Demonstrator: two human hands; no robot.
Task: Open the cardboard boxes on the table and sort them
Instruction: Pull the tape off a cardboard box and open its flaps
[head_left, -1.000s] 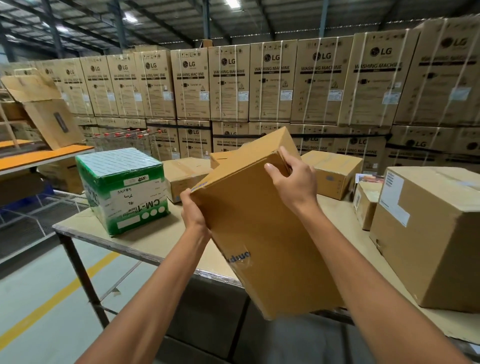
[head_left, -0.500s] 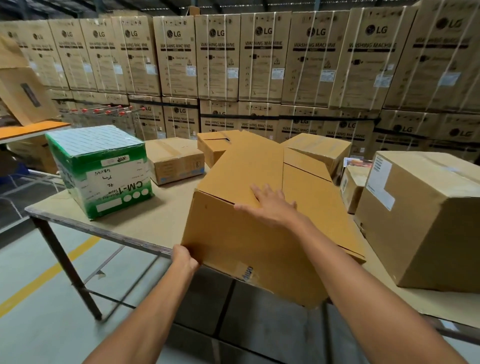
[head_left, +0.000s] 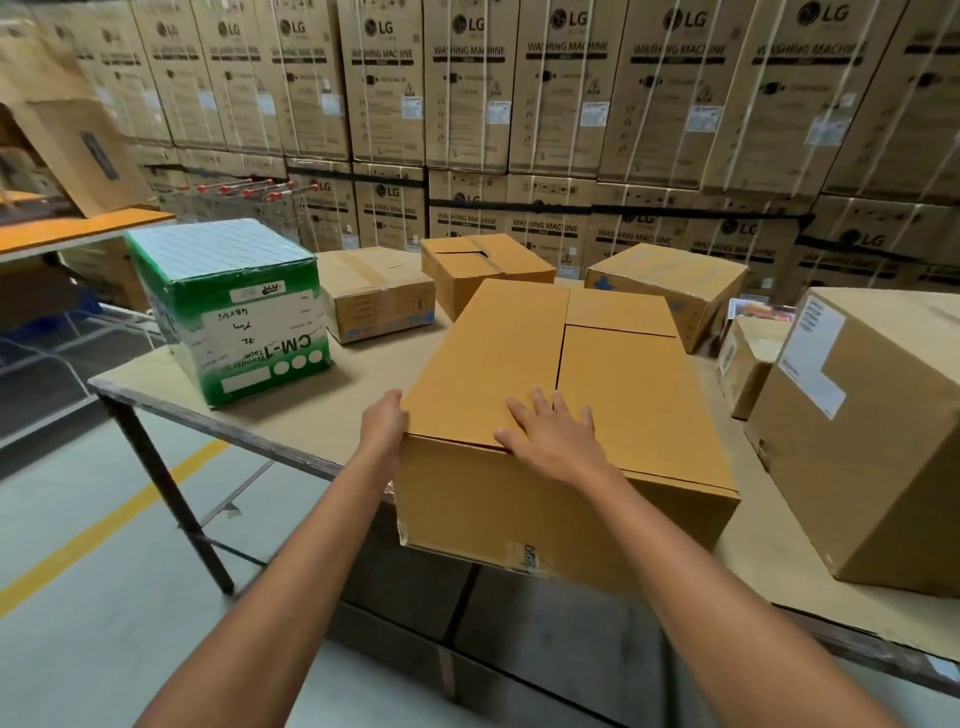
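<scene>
A plain brown cardboard box (head_left: 613, 384) lies on the table (head_left: 291, 415) in front of me, its near end hanging over the table edge. Its top flaps are folded flat with a slit between them. My right hand (head_left: 553, 434) rests flat on the top near the front edge, fingers spread. My left hand (head_left: 382, 421) presses against the box's left front corner; its fingers are hidden behind the corner.
A green and white box (head_left: 234, 306) stands at the table's left end. Three smaller brown boxes (head_left: 376, 291) (head_left: 483, 265) (head_left: 670, 286) sit behind. A big labelled box (head_left: 872, 441) fills the right, with a small box (head_left: 748, 364) beside it. Stacked washing machine cartons (head_left: 566, 104) form the back wall.
The box was held up tilted in both hands a second ago. It now lies flat on the table and has slid further onto it, with my right hand flat on top.
</scene>
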